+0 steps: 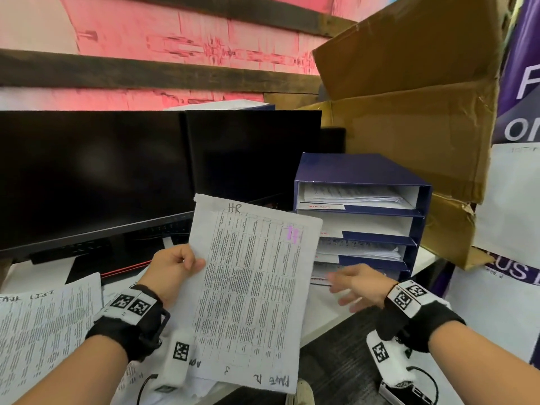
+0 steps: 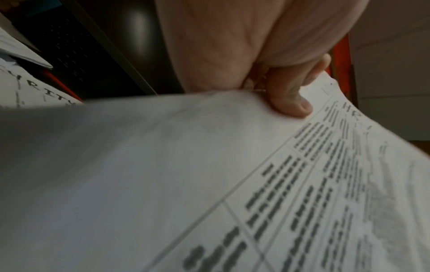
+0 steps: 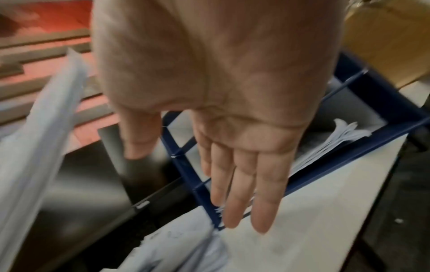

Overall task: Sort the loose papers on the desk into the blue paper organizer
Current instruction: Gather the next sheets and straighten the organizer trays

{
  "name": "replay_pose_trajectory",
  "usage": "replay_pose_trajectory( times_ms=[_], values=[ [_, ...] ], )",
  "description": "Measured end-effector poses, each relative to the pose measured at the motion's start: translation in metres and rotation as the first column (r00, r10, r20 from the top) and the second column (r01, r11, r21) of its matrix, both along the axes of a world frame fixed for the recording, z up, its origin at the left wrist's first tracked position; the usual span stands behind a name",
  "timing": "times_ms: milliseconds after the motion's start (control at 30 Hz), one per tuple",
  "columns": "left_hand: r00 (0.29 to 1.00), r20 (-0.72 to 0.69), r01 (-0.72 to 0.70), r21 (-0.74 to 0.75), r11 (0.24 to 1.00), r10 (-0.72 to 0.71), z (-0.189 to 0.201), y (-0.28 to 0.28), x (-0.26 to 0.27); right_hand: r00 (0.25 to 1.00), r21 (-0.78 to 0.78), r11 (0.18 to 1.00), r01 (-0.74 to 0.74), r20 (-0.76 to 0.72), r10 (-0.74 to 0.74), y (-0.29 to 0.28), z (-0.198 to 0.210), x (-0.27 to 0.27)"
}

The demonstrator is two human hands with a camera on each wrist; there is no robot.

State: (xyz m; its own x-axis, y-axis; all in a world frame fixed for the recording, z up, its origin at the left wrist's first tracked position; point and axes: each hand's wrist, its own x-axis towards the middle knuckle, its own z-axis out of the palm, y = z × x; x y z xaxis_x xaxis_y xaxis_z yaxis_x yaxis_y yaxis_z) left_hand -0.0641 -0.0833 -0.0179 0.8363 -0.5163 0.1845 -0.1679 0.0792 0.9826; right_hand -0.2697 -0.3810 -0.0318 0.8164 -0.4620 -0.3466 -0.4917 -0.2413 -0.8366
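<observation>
My left hand pinches the left edge of a printed sheet headed "HR", thumb on top of the sheet, and holds it up above the desk. The blue paper organizer stands at the right with several stacked shelves, papers lying in them. My right hand hovers with straight fingers in front of the organizer's lowest shelves, holding nothing. More loose papers lie on the desk at the lower left.
Two dark monitors stand at the back left, a keyboard beneath them. A large cardboard box looms behind and right of the organizer. The white desk's front edge runs just below my right hand.
</observation>
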Motion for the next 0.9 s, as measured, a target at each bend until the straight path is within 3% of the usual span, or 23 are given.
replay_pose_trajectory(
  times_ms=[100,200,333,467,533,600,667,733,900],
  values=[
    [1.000,0.004,0.010,-0.006,1.000,-0.010,0.007,-0.004,-0.008,0.964,0.125,0.966,-0.226,0.172,0.203,0.027,0.002,0.008],
    [0.999,0.048,0.012,0.034,0.999,-0.013,0.012,-0.018,-0.017,0.922,0.170,0.948,-0.269,0.330,0.203,0.042,0.006,0.010],
    [0.993,0.111,0.035,0.129,0.991,-0.050,0.007,-0.051,-0.033,0.916,0.201,0.978,-0.064,0.401,-0.022,0.030,0.009,-0.003],
    [0.987,0.106,0.090,0.266,0.960,-0.121,-0.011,-0.089,-0.046,0.832,0.547,0.835,0.058,0.436,-0.344,0.000,0.004,-0.033],
    [0.985,0.075,0.124,0.319,0.940,-0.155,-0.020,-0.109,-0.048,0.823,0.610,0.791,0.045,0.426,-0.375,-0.014,0.000,-0.049],
    [0.981,0.060,0.151,0.368,0.918,-0.186,-0.026,-0.126,-0.051,0.851,0.537,0.840,0.075,0.405,-0.335,-0.024,-0.004,-0.060],
    [0.976,0.067,0.163,0.414,0.896,-0.208,-0.029,-0.142,-0.054,0.882,0.334,0.935,0.120,0.395,-0.255,-0.030,-0.008,-0.067],
    [0.972,0.053,0.181,0.443,0.878,-0.227,-0.033,-0.156,-0.057,0.875,0.210,0.957,0.202,0.399,-0.273,-0.036,-0.012,-0.069],
    [0.964,0.000,0.227,0.526,0.820,-0.267,-0.041,-0.171,-0.063,0.820,0.261,0.921,0.288,0.430,-0.378,-0.048,-0.019,-0.070]
  ],
)
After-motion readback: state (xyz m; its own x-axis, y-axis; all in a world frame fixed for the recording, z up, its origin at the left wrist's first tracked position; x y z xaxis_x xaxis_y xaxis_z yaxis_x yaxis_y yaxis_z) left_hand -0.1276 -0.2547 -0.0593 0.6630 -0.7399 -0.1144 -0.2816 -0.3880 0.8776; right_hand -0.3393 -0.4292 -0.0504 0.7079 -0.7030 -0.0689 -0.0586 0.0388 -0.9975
